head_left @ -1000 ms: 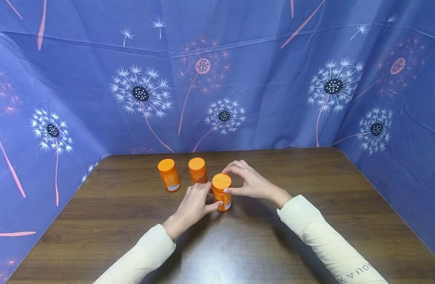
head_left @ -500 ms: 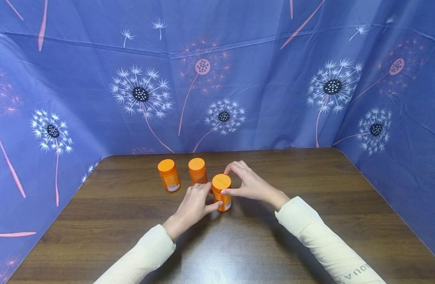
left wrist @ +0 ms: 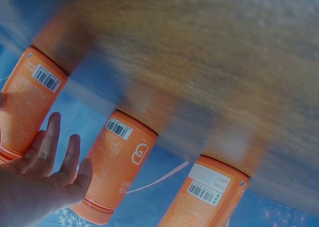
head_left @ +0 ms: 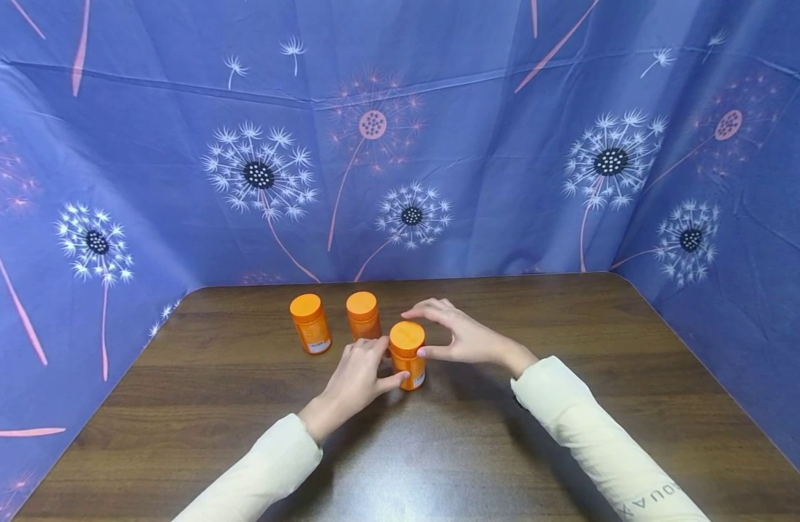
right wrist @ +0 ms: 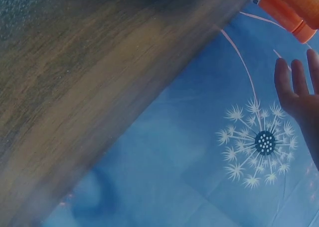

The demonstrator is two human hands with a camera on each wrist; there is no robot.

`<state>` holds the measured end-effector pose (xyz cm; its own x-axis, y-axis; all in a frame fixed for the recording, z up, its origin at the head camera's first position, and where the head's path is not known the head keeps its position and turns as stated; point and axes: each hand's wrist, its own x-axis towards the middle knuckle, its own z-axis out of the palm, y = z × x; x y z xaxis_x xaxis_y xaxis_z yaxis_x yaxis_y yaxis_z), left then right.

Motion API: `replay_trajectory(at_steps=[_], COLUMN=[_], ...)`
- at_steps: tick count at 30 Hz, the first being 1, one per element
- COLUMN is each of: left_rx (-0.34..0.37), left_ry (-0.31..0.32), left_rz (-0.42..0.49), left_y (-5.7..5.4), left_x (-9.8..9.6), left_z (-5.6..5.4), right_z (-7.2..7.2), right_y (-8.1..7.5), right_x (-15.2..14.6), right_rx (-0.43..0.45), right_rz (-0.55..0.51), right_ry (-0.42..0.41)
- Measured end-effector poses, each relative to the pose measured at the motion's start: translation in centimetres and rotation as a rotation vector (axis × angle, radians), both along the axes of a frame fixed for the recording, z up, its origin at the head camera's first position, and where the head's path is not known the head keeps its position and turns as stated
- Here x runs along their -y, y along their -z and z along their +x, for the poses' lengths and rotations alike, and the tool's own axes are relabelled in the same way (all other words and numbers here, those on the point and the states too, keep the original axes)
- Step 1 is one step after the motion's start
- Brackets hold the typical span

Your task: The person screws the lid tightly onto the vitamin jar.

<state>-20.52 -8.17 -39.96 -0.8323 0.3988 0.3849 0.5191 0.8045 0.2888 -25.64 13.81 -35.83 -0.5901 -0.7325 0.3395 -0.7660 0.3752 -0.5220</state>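
Three orange bottles with orange lids stand upright on the table. My left hand [head_left: 356,377] grips the body of the nearest bottle [head_left: 406,362], thumb across its front and fingers along its left side. My right hand [head_left: 468,335] arches beside that bottle's lid [head_left: 407,336]: the thumb tip is right at the lid's edge, and the extended fingers reach past its far side. In the left wrist view, the held bottle [left wrist: 30,100] shows a barcode, with the left hand [left wrist: 42,182] beside it. The right hand [right wrist: 301,87] enters the right wrist view with fingers spread.
Just behind the held bottle is a second bottle [head_left: 364,316], partly covered by the left hand. A third bottle [head_left: 311,324] stands further left. Blue dandelion-print cloth [head_left: 491,181] hangs along the back and sides of the brown wooden table [head_left: 556,319].
My right fingers first drew back slightly from the lid, then spread, with the fingertips reaching further left behind it. The left hand and the bottles stay in place.
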Motion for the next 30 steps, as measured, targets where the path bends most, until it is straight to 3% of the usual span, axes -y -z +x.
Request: replay_trajectory(at_steps=[9,30], left_rx=[0.005,-0.021], left_ry=[-0.002,0.006], left_rz=[0.000,0.009], left_y=[0.1,0.1], left_x=[0.0,0.0], left_z=[-0.1,-0.1], right_z=[0.0,0.7], right_y=[-0.1,1.0], right_x=[0.0,1.3], right_rx=[0.022,-0.048], right_rz=[0.003,-0.076], right_ry=[-0.018,0.164])
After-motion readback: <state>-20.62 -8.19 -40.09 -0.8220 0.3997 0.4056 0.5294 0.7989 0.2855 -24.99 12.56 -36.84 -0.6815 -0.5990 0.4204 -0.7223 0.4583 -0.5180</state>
